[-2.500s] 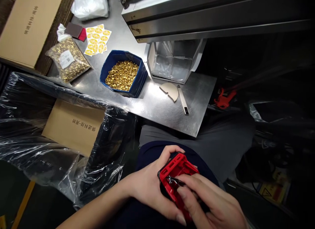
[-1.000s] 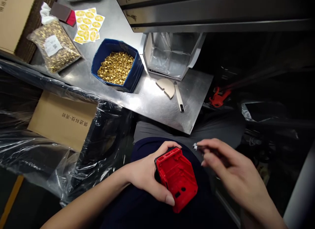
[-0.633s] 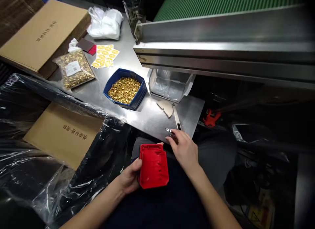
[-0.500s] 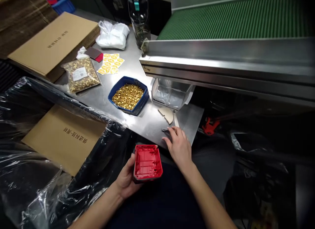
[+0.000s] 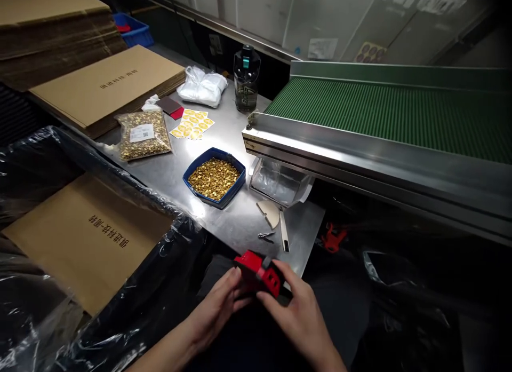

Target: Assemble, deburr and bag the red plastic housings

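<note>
Both of my hands are closed on a red and black plastic housing (image 5: 252, 262), held tilted just off the table's front edge. My left hand (image 5: 218, 308) grips its left side, while the thumb and fingers of my right hand (image 5: 298, 310) pinch its right end. Beyond them on the metal table lie a small dark metal tool (image 5: 266, 236), a white-handled cutter (image 5: 284, 230) and a beige half-round piece (image 5: 269, 213). Farther back is a blue tray (image 5: 222, 204) full of small gold-coloured metal parts (image 5: 214, 178).
A green conveyor belt (image 5: 340, 108) runs along the right, above a clear plastic bin (image 5: 280, 182). At left stand flat cardboard (image 5: 108, 84) and a lined carton (image 5: 80, 244). A parts bag (image 5: 144, 140), stickers (image 5: 192, 124) and a bottle (image 5: 246, 81) lie behind.
My right hand has left the small metal tool on the table and come to the housing. The housing has been turned, so its hollow inside no longer shows. The view has tilted up.
</note>
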Tool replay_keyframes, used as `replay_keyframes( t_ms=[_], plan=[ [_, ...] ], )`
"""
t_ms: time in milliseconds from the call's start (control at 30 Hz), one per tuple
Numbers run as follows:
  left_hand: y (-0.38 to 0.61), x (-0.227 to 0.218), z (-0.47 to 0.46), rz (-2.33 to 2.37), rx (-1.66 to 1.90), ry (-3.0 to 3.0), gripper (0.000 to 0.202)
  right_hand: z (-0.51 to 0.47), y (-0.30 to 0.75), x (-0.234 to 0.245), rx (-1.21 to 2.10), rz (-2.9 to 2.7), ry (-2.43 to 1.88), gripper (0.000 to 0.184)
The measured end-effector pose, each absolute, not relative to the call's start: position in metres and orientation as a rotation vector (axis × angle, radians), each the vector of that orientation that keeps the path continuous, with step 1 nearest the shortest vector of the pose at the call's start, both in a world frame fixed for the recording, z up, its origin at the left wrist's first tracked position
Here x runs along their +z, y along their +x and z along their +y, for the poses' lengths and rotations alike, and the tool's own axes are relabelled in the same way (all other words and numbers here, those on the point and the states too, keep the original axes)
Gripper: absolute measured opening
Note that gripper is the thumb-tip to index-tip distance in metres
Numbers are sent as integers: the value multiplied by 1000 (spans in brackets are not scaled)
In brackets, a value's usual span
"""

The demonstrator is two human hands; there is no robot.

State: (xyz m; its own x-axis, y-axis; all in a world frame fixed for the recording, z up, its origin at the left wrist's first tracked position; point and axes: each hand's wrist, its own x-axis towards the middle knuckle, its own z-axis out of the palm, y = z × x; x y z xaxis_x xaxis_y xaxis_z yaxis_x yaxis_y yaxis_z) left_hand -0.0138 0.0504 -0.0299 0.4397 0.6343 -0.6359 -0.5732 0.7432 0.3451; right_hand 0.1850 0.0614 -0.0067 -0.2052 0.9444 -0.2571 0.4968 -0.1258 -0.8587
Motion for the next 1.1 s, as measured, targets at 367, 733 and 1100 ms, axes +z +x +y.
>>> replay_keyframes(
  t_ms=[367,733,1100],
  plan=[
    [-43,-37,46,606,649,10,70,115,176,5,1814,-1998,-1273,29],
    [-40,-36,32,613,798,-98,92,193,147,-55,390,-2174,-2187,23],
    [-40,-26,26,1021,914,833,112,172,155,-42,474,-2044,-1935,15]
  ],
)
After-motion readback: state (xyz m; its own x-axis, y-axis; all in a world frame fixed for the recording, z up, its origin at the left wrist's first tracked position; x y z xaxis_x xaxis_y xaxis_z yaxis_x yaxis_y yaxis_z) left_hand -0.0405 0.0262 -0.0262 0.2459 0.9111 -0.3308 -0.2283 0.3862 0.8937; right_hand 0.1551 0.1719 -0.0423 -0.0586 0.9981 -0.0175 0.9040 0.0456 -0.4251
